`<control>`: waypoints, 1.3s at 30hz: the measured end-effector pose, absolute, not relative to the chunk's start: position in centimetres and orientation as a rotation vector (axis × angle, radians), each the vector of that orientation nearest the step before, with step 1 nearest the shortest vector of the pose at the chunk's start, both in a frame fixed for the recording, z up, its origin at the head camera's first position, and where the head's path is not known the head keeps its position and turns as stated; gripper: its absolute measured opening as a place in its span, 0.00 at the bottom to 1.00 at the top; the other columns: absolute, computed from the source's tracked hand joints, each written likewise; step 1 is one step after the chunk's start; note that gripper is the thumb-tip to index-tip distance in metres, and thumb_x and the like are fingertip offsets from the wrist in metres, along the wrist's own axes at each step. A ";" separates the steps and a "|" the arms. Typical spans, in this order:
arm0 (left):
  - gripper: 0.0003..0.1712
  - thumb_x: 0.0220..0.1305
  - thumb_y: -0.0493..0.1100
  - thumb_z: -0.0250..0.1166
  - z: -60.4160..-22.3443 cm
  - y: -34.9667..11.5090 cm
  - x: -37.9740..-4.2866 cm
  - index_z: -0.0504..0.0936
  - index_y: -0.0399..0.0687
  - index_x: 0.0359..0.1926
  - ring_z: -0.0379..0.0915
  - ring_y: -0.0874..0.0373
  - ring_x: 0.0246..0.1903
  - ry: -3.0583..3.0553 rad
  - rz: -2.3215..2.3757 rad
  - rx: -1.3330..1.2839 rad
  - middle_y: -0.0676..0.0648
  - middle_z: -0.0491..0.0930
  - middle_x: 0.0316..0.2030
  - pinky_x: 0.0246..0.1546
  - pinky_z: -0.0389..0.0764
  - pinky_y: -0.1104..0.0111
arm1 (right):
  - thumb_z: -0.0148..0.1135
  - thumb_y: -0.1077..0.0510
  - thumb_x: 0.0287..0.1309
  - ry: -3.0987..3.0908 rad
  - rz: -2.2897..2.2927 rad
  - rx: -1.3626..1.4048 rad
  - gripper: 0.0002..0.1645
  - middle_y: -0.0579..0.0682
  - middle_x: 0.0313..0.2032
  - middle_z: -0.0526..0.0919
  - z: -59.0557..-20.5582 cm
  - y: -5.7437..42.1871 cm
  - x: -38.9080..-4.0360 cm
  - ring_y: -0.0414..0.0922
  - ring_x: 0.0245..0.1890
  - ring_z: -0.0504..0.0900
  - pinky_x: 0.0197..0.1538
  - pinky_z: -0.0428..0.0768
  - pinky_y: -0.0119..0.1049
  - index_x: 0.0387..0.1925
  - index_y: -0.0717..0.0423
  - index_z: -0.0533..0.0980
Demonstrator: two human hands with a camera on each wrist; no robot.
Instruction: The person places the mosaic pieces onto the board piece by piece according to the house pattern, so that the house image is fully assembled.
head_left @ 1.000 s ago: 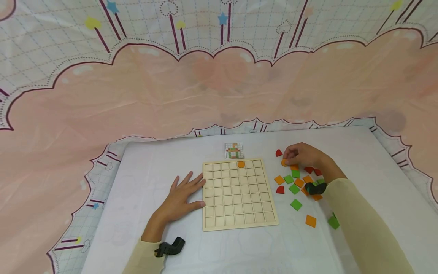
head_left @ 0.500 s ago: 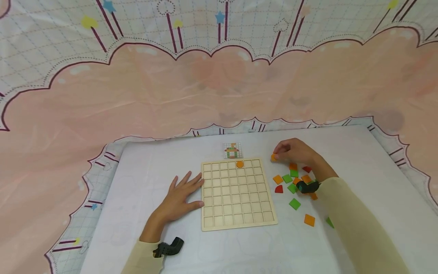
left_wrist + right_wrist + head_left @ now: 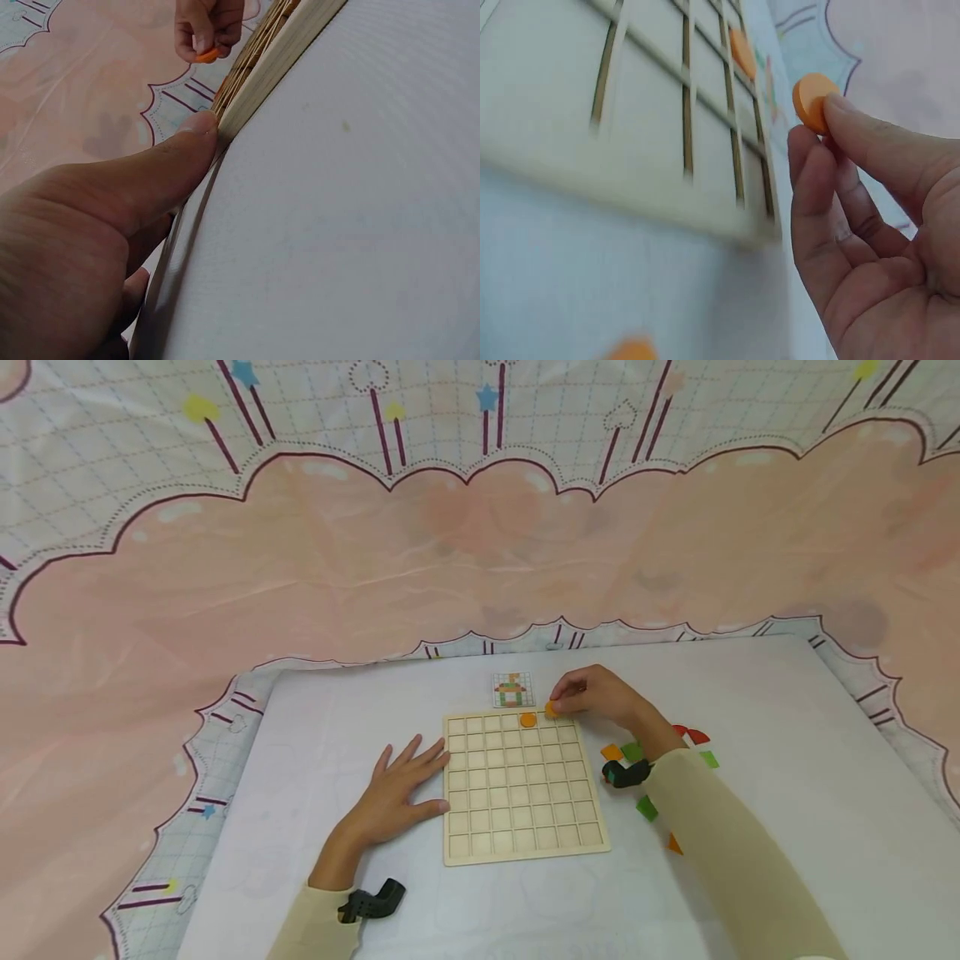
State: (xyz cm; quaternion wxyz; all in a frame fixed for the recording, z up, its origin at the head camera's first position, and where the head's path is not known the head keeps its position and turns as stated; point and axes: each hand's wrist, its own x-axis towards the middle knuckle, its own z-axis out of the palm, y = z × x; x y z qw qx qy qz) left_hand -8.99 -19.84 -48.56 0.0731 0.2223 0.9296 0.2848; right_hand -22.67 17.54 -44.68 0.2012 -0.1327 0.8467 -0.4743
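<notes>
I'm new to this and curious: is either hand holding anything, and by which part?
The right hand pinches an orange disc by the edge nearest the palm. The left hand grips nothing; it touches the gridded board at its side.

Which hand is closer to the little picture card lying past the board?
The right hand: it is just right of the picture card, near the far right corner of the board, pinching an orange disc. The left hand is farther off, at the board's left edge.

Soft light; board (image 3: 630, 178) blurry in right-wrist view
</notes>
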 end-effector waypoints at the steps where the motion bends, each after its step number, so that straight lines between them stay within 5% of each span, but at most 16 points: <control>1: 0.45 0.62 0.60 0.70 -48.6 -19.8 -9.0 0.66 0.52 0.76 0.40 0.44 0.82 2.791 0.856 0.670 0.53 0.57 0.79 0.77 0.31 0.39 | 0.75 0.52 0.58 2.357 -1.331 -0.370 0.12 0.50 0.42 0.88 -44.6 17.1 -22.7 0.48 0.47 0.77 0.55 0.75 0.38 0.40 0.53 0.86; 9: 0.45 0.62 0.60 0.70 -48.5 -19.8 -9.0 0.66 0.52 0.76 0.40 0.43 0.81 2.790 0.854 0.666 0.53 0.57 0.79 0.77 0.30 0.39 | 0.72 0.53 0.61 2.371 -1.269 -0.396 0.09 0.47 0.36 0.86 -44.5 13.9 -22.2 0.46 0.37 0.77 0.40 0.77 0.36 0.41 0.51 0.85; 18: 0.46 0.62 0.60 0.71 -48.6 -19.8 -9.0 0.66 0.53 0.76 0.39 0.45 0.82 2.790 0.847 0.658 0.54 0.57 0.79 0.78 0.30 0.39 | 0.73 0.55 0.60 2.392 -1.303 -0.329 0.09 0.48 0.35 0.89 -44.4 11.6 -22.0 0.45 0.38 0.83 0.49 0.78 0.36 0.40 0.54 0.86; 26: 0.45 0.62 0.60 0.70 -48.6 -19.8 -9.0 0.67 0.52 0.76 0.41 0.43 0.81 2.797 0.857 0.670 0.53 0.58 0.79 0.77 0.32 0.39 | 0.75 0.57 0.58 2.376 -1.310 -0.274 0.09 0.48 0.30 0.89 -44.9 10.4 -21.9 0.41 0.27 0.84 0.35 0.84 0.32 0.39 0.55 0.87; 39: 0.45 0.62 0.60 0.70 -48.7 -19.8 -9.1 0.67 0.53 0.76 0.40 0.43 0.81 2.800 0.845 0.664 0.53 0.58 0.79 0.77 0.32 0.38 | 0.74 0.55 0.58 2.495 -1.161 -0.347 0.05 0.46 0.29 0.88 -45.5 9.8 -21.9 0.40 0.26 0.81 0.33 0.80 0.31 0.34 0.52 0.87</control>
